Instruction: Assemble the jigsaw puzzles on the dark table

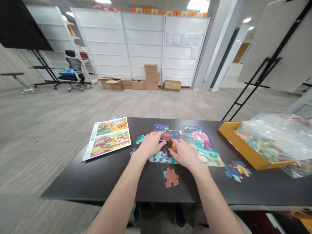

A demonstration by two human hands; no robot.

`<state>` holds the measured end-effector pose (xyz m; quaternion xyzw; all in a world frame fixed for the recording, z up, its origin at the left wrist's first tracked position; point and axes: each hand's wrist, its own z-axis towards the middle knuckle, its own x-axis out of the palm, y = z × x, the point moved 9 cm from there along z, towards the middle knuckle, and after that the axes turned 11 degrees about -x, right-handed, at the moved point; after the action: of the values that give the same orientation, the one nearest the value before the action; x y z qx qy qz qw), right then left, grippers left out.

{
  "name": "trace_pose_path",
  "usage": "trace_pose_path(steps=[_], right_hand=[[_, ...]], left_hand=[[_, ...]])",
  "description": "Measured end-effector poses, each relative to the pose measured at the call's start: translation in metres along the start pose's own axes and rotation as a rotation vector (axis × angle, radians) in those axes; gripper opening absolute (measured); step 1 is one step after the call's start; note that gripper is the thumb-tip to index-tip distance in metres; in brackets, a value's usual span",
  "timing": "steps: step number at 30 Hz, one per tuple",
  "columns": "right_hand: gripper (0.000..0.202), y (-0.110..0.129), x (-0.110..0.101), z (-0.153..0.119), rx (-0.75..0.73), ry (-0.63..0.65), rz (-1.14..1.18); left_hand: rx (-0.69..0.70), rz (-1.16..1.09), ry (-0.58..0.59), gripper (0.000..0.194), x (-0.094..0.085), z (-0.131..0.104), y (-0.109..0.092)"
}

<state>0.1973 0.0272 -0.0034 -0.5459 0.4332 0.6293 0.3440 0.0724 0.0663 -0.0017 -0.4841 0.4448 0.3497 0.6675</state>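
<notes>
A partly joined jigsaw puzzle (201,146) lies flat on the black table, with a purple figure, a white rabbit and dark blue pieces showing. My left hand (150,143) rests over its left part, thumb and forefinger apart beside a brown section (166,136). Between the fingers of my right hand (184,152) is a brown-orange puzzle piece (173,145), held at the gap in the middle of the puzzle. Nearer to me lies a loose brown puzzle piece (171,177). Some blue pieces lie left of the puzzle, partly hidden by my left hand.
A picture sheet (109,136) lies on the table (97,182) at left. Several joined or overlapping loose pieces (237,170) sit at right, near a yellow box (258,157) with pieces and clear plastic wrap (280,133). Cardboard boxes (152,77) stand by the far shelves.
</notes>
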Motion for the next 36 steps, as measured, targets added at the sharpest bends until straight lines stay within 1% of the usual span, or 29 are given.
trace_pose_path(steps=[4, 9, 13, 17, 19, 23, 27, 32, 36], right_hand=[[0.041, 0.000, -0.001, 0.000, -0.009, 0.001, 0.022], [0.042, -0.004, 0.001, 0.001, 0.004, 0.021, 0.058], [0.040, -0.003, -0.002, -0.001, 0.004, 0.010, 0.063], [0.040, -0.001, -0.006, -0.004, -0.011, -0.001, 0.091], [0.042, -0.002, -0.009, -0.005, -0.020, -0.023, 0.127], [0.042, -0.010, -0.011, -0.003, -0.036, -0.070, 0.208], [0.036, -0.021, -0.013, 0.000, -0.026, -0.147, 0.268], [0.030, -0.021, -0.022, 0.000, -0.065, -0.249, 0.324], [0.030, -0.015, -0.023, -0.001, -0.107, -0.283, 0.361]], left_hand=[[-0.012, 0.021, -0.002, 0.029, -0.002, 0.000, -0.002], [-0.036, 0.038, -0.057, 0.034, -0.005, 0.002, -0.001], [-0.012, -0.109, -0.107, 0.032, -0.006, 0.005, -0.002], [-0.004, -0.295, -0.219, 0.028, -0.020, 0.005, 0.001], [-0.005, -0.435, -0.226, 0.026, -0.026, 0.003, 0.003], [-0.027, -0.670, -0.154, 0.025, -0.030, -0.002, 0.005], [-0.024, -0.813, -0.027, 0.026, -0.022, -0.004, 0.001], [-0.033, -0.938, 0.057, 0.038, -0.017, -0.004, -0.003], [-0.062, -0.929, 0.120, 0.040, -0.010, -0.004, -0.002]])
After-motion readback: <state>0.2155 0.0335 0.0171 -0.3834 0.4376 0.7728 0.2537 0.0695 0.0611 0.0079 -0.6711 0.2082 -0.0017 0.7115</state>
